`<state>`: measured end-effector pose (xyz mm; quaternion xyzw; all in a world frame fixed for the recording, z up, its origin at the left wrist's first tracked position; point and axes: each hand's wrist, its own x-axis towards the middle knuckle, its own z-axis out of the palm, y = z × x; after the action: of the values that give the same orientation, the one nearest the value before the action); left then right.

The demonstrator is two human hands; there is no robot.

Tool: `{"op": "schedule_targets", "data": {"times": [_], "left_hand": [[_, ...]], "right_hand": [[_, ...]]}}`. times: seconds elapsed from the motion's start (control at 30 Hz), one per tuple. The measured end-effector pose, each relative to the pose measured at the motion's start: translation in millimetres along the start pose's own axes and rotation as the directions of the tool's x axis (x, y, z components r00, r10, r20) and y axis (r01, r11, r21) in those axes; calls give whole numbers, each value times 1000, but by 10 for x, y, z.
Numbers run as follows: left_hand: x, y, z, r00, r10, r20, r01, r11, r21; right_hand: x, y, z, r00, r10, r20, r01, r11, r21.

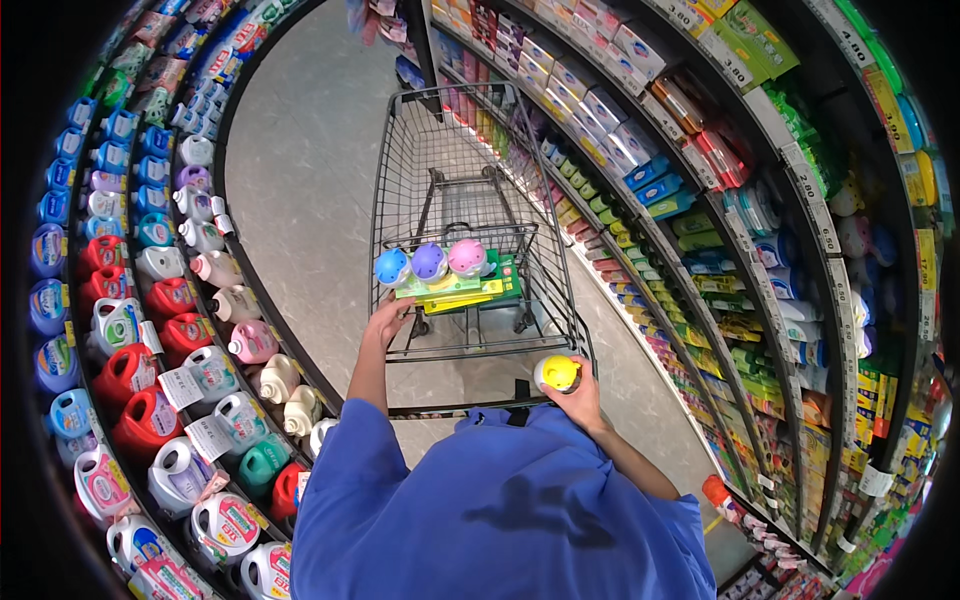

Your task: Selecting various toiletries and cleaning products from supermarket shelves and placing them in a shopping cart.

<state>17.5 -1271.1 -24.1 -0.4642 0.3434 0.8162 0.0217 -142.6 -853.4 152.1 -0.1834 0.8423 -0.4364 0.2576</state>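
Note:
My right hand (579,397) is closed around a small round container with a yellow animal-face lid (559,372), beside the right rear corner of a wire shopping cart (480,352). In the cart's rear part, a blue-topped (391,267), a purple-topped (430,262) and a pink-topped container (466,258) of like shape stand in a row on green and yellow flat packages (465,294). My left hand (390,316) touches the left end of these packages; its fingertips are partly hidden, so its grip is unclear.
Shelves of detergent bottles (139,390) curve along the left. On the right, tall shelves hold boxed goods (604,109), tubes and bottles, with price tags (821,217) on their edges. Grey tiled floor (300,142) runs ahead between the shelves.

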Motion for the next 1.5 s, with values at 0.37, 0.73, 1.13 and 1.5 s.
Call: {"op": "schedule_targets", "data": {"times": [0.37, 0.73, 1.13, 1.5], "left_hand": [[32, -33, -34, 999, 36, -41, -38, 998, -52], [29, -87, -144, 997, 6, -70, -25, 962, -270], [-38, -29, -15, 994, -33, -107, -1, 952, -305], [-215, -14, 233, 957, 145, -250, -159, 987, -37]], "right_hand": [[-14, -15, 14, 1000, 13, -3, -13, 1000, -10], [-23, -55, 5, 1000, 4, 23, -3, 999, -47], [-38, -71, -10, 999, 24, 32, -22, 997, -71], [733, -217, 323, 986, -119, 117, 126, 991, -53]]}}
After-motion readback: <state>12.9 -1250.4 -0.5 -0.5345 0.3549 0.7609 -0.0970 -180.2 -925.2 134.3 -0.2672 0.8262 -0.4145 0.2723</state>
